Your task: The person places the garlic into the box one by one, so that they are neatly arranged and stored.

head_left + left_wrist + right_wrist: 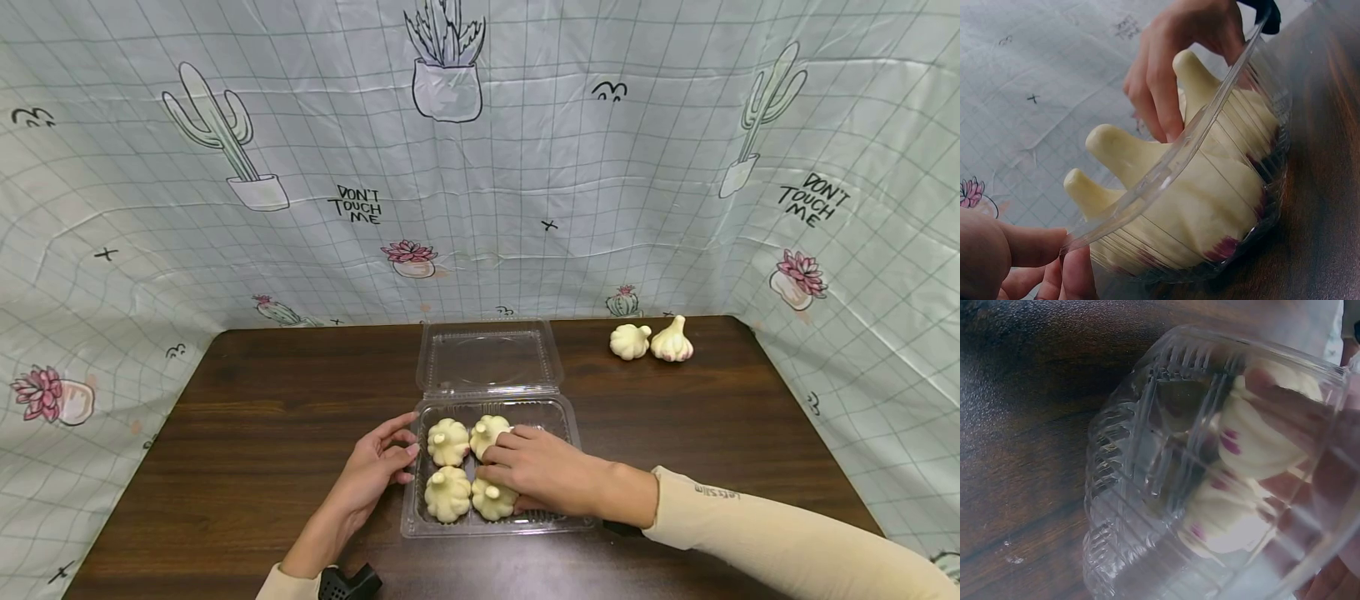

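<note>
Head: garlic bulbs (672, 343) right of lid (489, 360)

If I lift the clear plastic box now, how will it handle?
The box will probably flex, as its clear ribbed walls look thin. Its open lid may swing, since it joins only along the back edge. It could dip toward its left side, where the four garlic bulbs cluster.

From above, the container (465, 529) can be entered, its lid (491, 358) being folded back. Its left and middle are taken up by four garlic bulbs (448, 493); its right part is spanned by the right hand (542, 468), room being left at the back corner. The left rim is blocked by the left hand (372, 462). Wide passage is offered by the tabletop (277, 408) leftward; at back right, two loose bulbs (672, 343) are met.
</note>
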